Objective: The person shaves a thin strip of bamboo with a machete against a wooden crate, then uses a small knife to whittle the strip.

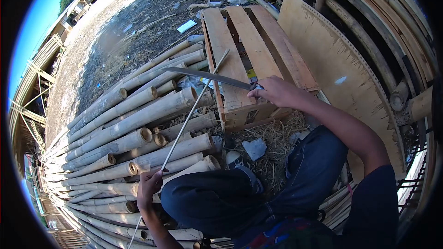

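My left hand point(149, 186) is closed around a thin bamboo strip point(187, 119), low at the left beside my knee. The strip slants up to the right, and its upper end overlaps the wooden crate. In my right hand point(272, 93) is the handle of a large knife point(211, 76), held over the crate's near edge. Its long dark blade points left and crosses the strip near the upper end. Most of the knife's handle is hidden by my fingers. The slatted wooden crate point(230, 48) stands in front of me.
Many bamboo poles point(134, 113) lie stacked at my left. A plywood sheet point(332, 60) leans at the right of the crate, with more poles point(364, 41) behind it. Dry straw and a grey stone piece point(254, 148) lie between my feet and the crate. Litter dots the ground beyond.
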Tool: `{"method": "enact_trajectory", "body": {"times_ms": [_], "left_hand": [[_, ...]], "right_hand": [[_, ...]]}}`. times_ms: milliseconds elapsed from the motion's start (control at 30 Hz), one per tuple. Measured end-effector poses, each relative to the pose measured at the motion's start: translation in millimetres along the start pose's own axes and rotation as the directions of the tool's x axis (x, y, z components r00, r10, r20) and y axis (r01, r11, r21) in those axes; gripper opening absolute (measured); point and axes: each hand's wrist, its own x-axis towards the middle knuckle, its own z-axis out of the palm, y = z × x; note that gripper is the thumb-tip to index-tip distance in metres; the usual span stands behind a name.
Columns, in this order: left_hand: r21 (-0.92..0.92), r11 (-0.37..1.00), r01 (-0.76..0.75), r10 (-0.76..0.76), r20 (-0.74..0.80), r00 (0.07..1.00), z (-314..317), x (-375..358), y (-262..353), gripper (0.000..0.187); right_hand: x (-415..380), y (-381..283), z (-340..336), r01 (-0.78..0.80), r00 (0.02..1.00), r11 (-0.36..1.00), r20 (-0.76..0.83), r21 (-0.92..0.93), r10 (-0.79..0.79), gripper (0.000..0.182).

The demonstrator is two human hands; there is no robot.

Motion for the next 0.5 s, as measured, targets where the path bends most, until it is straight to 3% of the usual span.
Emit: {"method": "enact_trajectory", "body": {"times_ms": [67, 100, 167, 200, 267, 300, 367, 433, 500], "left_hand": [[-0.002, 1.000, 0.007, -0.007, 0.004, 1.000, -1.7, -2.7, -3.9, 0.030], [0.000, 1.000, 0.011, -0.011, 0.015, 1.000, -0.9, -2.1, -3.7, 0.030], [0.001, 1.000, 0.024, -0.024, 0.013, 1.000, 4.5, 2.3, 2.2, 0.031], [0.000, 0.999, 0.041, -0.041, 0.008, 0.999, 6.9, 4.7, 5.3, 0.032], [-0.004, 1.000, 0.029, -0.029, 0.021, 0.999, 8.0, 12.0, 6.0, 0.032], [-0.013, 1.000, 0.017, -0.017, 0.031, 0.999, 8.4, 14.6, 6.1, 0.032], [-0.034, 0.999, 0.022, -0.021, 0.038, 0.999, 3.6, 10.5, 0.7, 0.033], [-0.055, 0.998, 0.033, -0.031, 0.042, 0.999, -1.3, -1.3, -6.3, 0.033], [-0.054, 0.990, 0.130, -0.134, -0.073, 0.988, -1.5, -15.6, -11.5, 0.037]], "right_hand": [[4.4, 3.3, -18.0, -0.237, 0.971, 0.946, 0.031, 0.220, 0.236, 0.059], [5.5, -1.5, -23.3, -0.233, 0.972, 0.948, 0.030, 0.217, 0.233, 0.059], [7.1, -14.4, -29.4, -0.557, 0.829, 0.772, 0.155, 0.307, 0.537, 0.057], [8.0, -20.0, -28.9, -0.558, 0.829, 0.771, 0.152, 0.308, 0.539, 0.057], [6.3, -29.4, -23.3, -0.409, 0.899, 0.910, 0.201, 0.064, 0.390, 0.050], [4.2, -25.5, -16.0, -0.410, 0.898, 0.910, 0.200, 0.065, 0.391, 0.050], [0.7, -10.5, 0.9, -0.164, 0.986, 0.986, 0.032, 0.017, 0.163, 0.056], [1.7, 1.0, -9.5, -0.247, 0.969, 0.965, 0.020, 0.089, 0.247, 0.058], [6.0, 11.0, -20.5, -0.311, 0.950, 0.939, 0.014, 0.145, 0.313, 0.060]]}}
